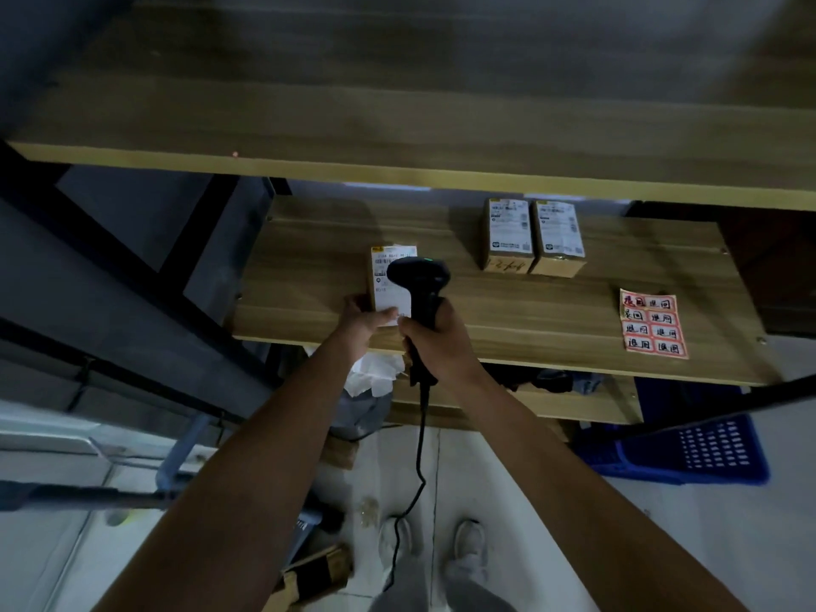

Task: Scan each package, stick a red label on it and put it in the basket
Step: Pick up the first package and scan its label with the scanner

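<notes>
A small cardboard package [385,262] with a white shipping label lies on the wooden shelf [530,311]. My left hand [363,321] grips its near end. My right hand [441,335] grips the handle of a black barcode scanner [419,280], whose head hovers over the package's label. Two more labelled packages [532,236] stand side by side farther back on the shelf. A sheet of red labels [653,324] lies at the shelf's right end. A blue plastic basket [689,448] sits on the floor at the right, below the shelf.
An upper wooden shelf [397,125] overhangs the working shelf. The scanner's black cable [419,457] hangs down to the floor between my arms. A lower shelf holds white paper and dark items. A dark metal frame runs along the left. My shoes stand on the tiled floor.
</notes>
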### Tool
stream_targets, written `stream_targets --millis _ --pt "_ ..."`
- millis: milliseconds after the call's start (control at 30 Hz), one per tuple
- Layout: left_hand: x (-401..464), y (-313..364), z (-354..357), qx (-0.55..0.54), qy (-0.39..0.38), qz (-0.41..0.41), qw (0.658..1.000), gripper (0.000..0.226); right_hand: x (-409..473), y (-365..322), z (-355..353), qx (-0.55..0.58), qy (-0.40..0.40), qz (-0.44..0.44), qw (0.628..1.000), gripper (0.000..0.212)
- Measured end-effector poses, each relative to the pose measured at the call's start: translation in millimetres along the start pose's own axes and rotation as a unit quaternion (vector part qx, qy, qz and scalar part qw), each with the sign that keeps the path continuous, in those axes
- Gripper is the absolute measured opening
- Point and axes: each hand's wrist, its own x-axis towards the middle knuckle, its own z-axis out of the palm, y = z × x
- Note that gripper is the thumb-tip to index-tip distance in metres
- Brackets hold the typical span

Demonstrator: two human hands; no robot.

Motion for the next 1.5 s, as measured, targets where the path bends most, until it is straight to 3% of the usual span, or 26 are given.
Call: stream_targets --millis 200,267,400,500,600,1000,1200,1400,1500 --pt "75 -66 -29 0.063 0.010 0.000 0.998 0.108 -4 5 7 -0.011 0.002 0.037 0.999 0.012" --pt "38 -34 -20 0.078 0.031 -0.002 0.996 0.102 -1 3 10 -0.011 0.010 0.032 0.999 0.015" --pt "-6 5 -2 0.112 0.044 0.011 0.993 0.058 3 3 16 -0.015 0.013 0.028 0.999 0.025" --pt "-7 2 -3 0.124 0.036 0.011 0.992 0.064 2 5 19 -0.024 0.001 0.024 0.999 0.025" --pt "-14 7 -1 0.118 0.047 -0.005 0.992 0.059 2 5 19 -0.020 -0.006 0.017 1.000 0.012" --pt "-12 6 -2 0.089 0.034 0.004 0.995 0.060 10 11 25 -0.034 0.000 0.020 0.999 0.023" --pt "-12 7 2 0.088 0.046 0.008 0.995 0.047 15 15 30 -0.035 0.002 0.015 0.999 0.028" --pt "-10 5 -2 0.054 0.060 -0.008 0.997 0.065 19 18 27 -0.023 -0.009 0.012 1.000 0.029" --pt "-15 6 -13 -0.004 0.075 -0.024 0.997 0.084 26 21 25 0.045 -0.015 0.035 0.998 0.032"
